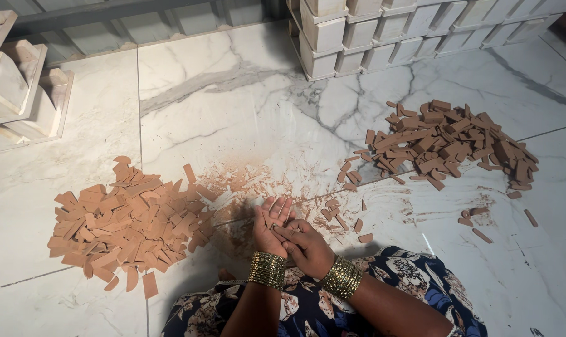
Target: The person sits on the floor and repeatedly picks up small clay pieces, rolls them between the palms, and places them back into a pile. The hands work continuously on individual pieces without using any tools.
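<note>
**Around the Grip: Heaps, Dust and Stacked Blocks**

A white marble floor (pixel 233 106) with grey veins lay under everything. Just left of the grip spread a broad heap of flat, pale brown slips (pixel 124 228). Well beyond the grip and to its right sat a darker brown heap of short bars (pixel 445 140). Near the grip on the right lay scattered loose bars (pixel 342 218), and a few more strays (pixel 483 224) lay further right. A reddish dust smear (pixel 245 178) marked the tiles just beyond the grip. Far beyond stood rows of stacked white blocks (pixel 383 37), and far left leaned white moulded trays (pixel 21 93). Below the grip showed dark floral cloth (pixel 414 281).
</note>
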Action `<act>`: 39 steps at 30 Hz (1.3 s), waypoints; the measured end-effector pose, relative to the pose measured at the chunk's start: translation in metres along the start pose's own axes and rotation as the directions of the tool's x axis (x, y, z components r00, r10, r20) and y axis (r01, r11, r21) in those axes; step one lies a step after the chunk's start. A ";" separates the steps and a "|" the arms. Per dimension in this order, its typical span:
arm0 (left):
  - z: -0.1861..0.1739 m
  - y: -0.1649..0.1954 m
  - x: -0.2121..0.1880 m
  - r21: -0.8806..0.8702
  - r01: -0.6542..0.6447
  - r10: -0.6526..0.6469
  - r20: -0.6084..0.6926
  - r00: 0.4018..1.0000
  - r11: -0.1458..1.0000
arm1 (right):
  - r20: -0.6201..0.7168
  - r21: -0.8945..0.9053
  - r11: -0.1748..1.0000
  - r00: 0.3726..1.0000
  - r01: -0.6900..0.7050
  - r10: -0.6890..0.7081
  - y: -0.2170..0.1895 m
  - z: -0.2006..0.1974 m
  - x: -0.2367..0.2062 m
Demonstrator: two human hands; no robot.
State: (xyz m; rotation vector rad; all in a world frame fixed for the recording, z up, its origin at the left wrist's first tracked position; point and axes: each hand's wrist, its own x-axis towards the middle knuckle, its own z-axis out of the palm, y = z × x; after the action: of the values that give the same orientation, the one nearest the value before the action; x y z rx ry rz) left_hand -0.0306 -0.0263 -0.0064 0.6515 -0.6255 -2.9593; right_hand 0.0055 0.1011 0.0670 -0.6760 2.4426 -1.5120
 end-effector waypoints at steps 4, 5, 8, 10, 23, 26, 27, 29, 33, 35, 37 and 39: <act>-0.003 -0.006 0.003 -0.095 0.000 0.016 0.171 0.985 0.995 | -0.047 -0.140 0.984 0.992 0.109 -0.117 -0.004 -0.007 0.009; -0.002 -0.009 0.003 -0.097 -0.007 0.024 0.179 0.984 0.995 | -0.055 -0.149 0.987 0.996 0.066 -0.075 -0.005 -0.010 0.012; 0.000 -0.014 0.005 -0.113 0.090 -0.072 0.159 0.985 0.990 | -0.134 -0.172 0.974 0.976 0.147 -0.171 -0.008 -0.018 0.016; 0.001 -0.015 0.004 -0.137 0.114 -0.095 0.136 0.986 0.984 | -0.175 -0.185 0.958 0.952 0.218 -0.250 -0.010 -0.017 0.017; 0.015 0.013 -0.009 -0.074 0.059 -0.065 -0.069 0.996 0.995 | 0.037 -0.210 0.963 0.986 0.169 -0.165 -0.015 -0.028 0.004; 0.016 0.004 -0.014 -0.053 0.112 -0.112 -0.003 0.994 0.992 | -0.027 -0.269 0.956 0.991 0.120 -0.132 -0.012 -0.020 0.010; 0.017 0.000 -0.015 -0.039 0.124 -0.122 0.044 0.992 0.992 | -0.024 -0.294 0.951 0.994 0.094 -0.105 -0.010 -0.017 0.014; 0.018 -0.010 -0.017 -0.049 0.132 -0.129 0.062 0.990 0.990 | -0.100 -0.323 0.947 0.995 -0.006 -0.028 -0.005 -0.015 0.022; 0.019 -0.010 -0.018 0.002 0.160 -0.160 0.071 0.985 0.987 | -0.197 -0.334 0.940 0.971 0.066 -0.138 0.004 -0.011 0.019; 0.017 -0.001 -0.017 0.052 0.116 -0.117 0.014 0.993 0.992 | -0.107 -0.211 0.975 0.990 0.067 -0.091 0.006 -0.005 0.008; 0.016 0.004 -0.016 0.104 0.077 -0.078 0.005 0.997 0.992 | -0.068 -0.133 0.988 0.994 0.077 -0.086 0.009 0.000 0.004; 0.016 0.004 -0.017 0.135 0.047 -0.052 0.038 0.998 0.990 | -0.073 -0.117 0.988 0.991 0.101 -0.109 0.011 0.003 0.007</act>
State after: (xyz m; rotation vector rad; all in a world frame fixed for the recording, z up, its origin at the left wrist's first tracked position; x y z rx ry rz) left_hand -0.0221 -0.0217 0.0149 0.6259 -0.8294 -3.0034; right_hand -0.0025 0.0999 0.0564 -0.7923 2.6064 -1.4731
